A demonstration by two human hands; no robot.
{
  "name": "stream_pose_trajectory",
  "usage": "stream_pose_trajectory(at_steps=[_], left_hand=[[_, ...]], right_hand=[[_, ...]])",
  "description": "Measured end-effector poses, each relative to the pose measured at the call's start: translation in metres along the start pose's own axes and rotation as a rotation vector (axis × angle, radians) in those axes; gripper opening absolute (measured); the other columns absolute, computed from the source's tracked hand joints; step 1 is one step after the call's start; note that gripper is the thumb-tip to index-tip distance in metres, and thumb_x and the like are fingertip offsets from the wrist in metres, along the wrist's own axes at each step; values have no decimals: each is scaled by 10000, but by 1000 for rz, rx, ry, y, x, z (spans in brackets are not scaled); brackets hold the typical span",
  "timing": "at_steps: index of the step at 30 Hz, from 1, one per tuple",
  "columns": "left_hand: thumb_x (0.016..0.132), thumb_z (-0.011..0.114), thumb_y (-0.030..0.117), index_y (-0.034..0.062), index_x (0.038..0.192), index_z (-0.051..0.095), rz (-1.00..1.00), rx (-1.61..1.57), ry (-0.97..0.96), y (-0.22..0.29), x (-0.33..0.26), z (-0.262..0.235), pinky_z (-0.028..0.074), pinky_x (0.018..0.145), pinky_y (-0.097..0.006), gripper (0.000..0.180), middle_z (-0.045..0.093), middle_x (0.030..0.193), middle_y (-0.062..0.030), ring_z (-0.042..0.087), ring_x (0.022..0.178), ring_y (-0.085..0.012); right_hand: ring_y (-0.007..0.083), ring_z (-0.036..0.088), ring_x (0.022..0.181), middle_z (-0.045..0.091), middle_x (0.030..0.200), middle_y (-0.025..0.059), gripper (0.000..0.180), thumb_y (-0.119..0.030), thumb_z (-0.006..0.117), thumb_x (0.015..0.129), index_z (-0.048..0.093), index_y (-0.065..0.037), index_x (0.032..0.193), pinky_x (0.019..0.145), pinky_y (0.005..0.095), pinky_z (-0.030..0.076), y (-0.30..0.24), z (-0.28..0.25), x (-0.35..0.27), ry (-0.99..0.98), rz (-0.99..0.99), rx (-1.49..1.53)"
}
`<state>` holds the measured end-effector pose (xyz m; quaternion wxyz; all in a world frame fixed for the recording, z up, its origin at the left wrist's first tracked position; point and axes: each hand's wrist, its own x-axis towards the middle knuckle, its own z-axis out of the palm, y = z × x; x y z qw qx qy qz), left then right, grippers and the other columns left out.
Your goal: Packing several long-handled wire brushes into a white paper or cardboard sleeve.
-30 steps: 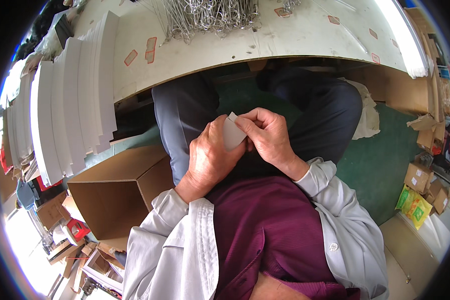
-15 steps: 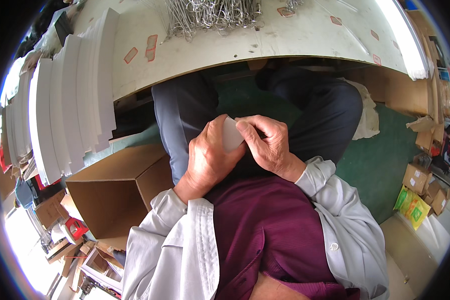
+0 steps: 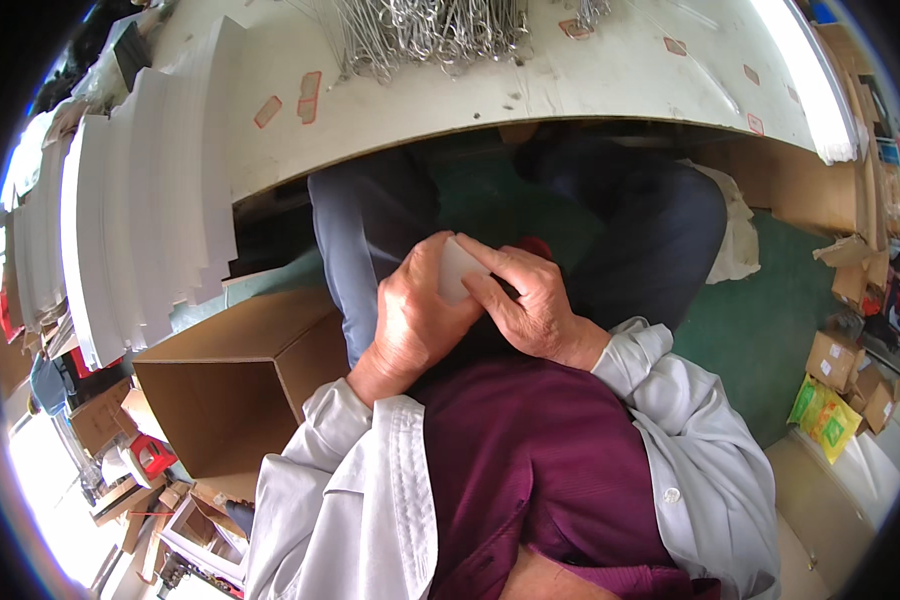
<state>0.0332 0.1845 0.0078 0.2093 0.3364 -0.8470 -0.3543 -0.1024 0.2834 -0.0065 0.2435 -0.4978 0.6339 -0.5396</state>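
Note:
Over my lap, my left hand [image 3: 410, 312] is wrapped round a small, flat white piece [image 3: 458, 268] that looks like a card or plastic block. From the other side, my right hand [image 3: 536, 308] closes on the same piece. Its index finger lies along the far edge and its thumb presses on the near right edge. The lower part of the piece is hidden by my fingers, so its full shape and material cannot be made out. Both hands are held near each other, above the dark trousers and just in front of the maroon shirt.
Ahead is a white table [image 3: 390, 120] with a pile of looped metal rods [image 3: 440, 35]. Stacked white boards [image 3: 140, 200] stand on the left. An open cardboard box [image 3: 235, 365] sits beside my left knee. Small cartons [image 3: 832, 358] and a yellow-green packet [image 3: 826, 420] are at the right.
My right fingers have shifted on the white piece: the index finger now stretches over its far edge and the thumb has moved lower. A bit of red shows beyond the right hand.

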Motion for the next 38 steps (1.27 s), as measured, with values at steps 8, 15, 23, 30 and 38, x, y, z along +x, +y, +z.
stream_pose_trajectory(at_steps=[8,15,23,30,38], left_hand=[[775,842,192,-12,1321,551,48,50,-83,12,0,-19,611,774,-480,652,698,1121,-258,724,963,-422],[786,862,213,-4,1257,555,-18,156,-100,2,12,-72,599,749,-464,602,700,999,-252,719,910,-434],[834,774,461,-112,967,666,-262,554,20,-38,138,-143,555,812,-520,597,698,891,-335,709,885,-467],[779,785,504,-61,1113,692,-206,536,122,-48,183,-152,565,905,-464,664,731,1046,-283,718,1004,-416],[769,815,404,-53,1218,634,-188,661,167,-8,163,-220,560,914,-473,665,732,1054,-290,722,1017,-419]], right_hand=[[154,748,904,779,1021,144,295,-90,702,980,695,32,1248,793,298,596,-4,-4,10,78,203,241],[157,679,754,745,929,95,178,-107,715,974,735,-6,1119,685,294,551,-3,-57,59,216,-6,-130],[304,710,883,737,963,121,115,-93,700,933,731,-33,1026,783,393,571,48,-137,128,428,-110,-594],[320,699,919,726,980,103,75,-64,697,909,714,-53,981,815,417,557,66,-136,131,562,-271,-716],[320,702,977,736,1030,113,108,-89,691,923,733,-68,1020,869,422,563,82,-138,129,521,-325,-822]])
